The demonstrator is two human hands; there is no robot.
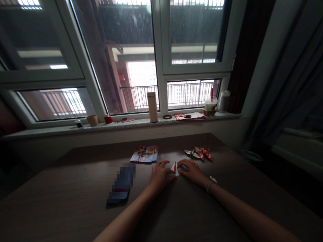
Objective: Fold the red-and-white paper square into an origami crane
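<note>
A small folded paper (175,168), white with a red stripe, lies on the dark brown table (75,195) between my two hands. My left hand (160,174) presses its thumb and fingers along the paper's left side and lower edge. From the other side, the curled fingers of my right hand (191,170) grip the paper's right edge; a bracelet (211,181) circles that wrist. Just beyond my right hand sit several folded paper cranes (200,153) in red and white. Fingertips partly cover the folded paper, so its exact folds are hidden.
A colourful printed packet or booklet (145,154) lies beyond my left hand. Left of that hand is a dark blue, pixelated flat object (121,185). On the windowsill (136,125) stand a beige flask (152,107), a lidded drink cup (211,103), and scissors (187,116) on red-and-white papers.
</note>
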